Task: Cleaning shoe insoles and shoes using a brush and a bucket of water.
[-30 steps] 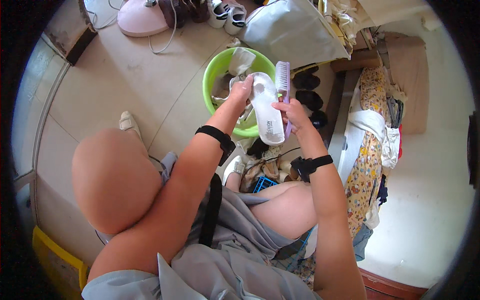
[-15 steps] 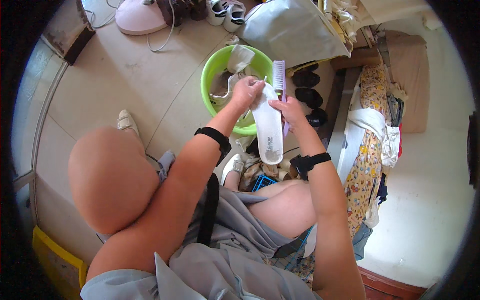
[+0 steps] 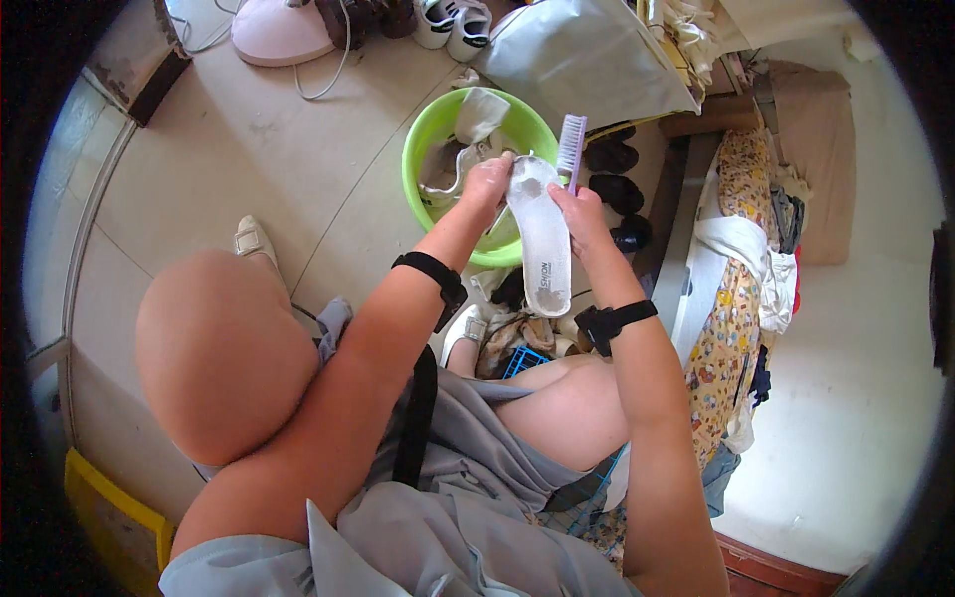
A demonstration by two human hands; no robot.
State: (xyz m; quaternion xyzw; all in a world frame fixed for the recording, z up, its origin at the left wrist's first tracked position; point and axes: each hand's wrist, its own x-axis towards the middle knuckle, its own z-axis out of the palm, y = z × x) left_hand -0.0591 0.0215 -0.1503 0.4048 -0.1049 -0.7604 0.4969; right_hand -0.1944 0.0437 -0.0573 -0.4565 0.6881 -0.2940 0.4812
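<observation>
A white shoe insole [image 3: 543,239] with grey stains hangs over the right side of a lime-green basin [image 3: 410,177], its printed lower end toward me. My left hand [image 3: 487,182] pinches the insole's upper left edge, fingers closed. My right hand [image 3: 581,214] is wrapped round the handle of a lilac scrubbing brush [image 3: 570,146] with white bristles pointing up and left; its thumb lies against the insole's right edge. Inside the basin are a white cloth-like piece [image 3: 480,116] and a pale strap-like piece [image 3: 464,169], partly hidden by my left hand.
Several dark shoes [image 3: 617,193] stand right of the basin. White sneakers [image 3: 453,28] and a pink rounded base with a cord [image 3: 282,35] are at the back. A large silvery bag [image 3: 577,70] lies beyond the basin. At right is a bed edge with patterned fabric [image 3: 718,368]. A blue plastic basket [image 3: 525,362] sits near my foot.
The insole has tilted and shifted slightly right, and its stained upper end now shows more. My left fingers have slid to its edge. The brush has leaned to the right with my right hand.
</observation>
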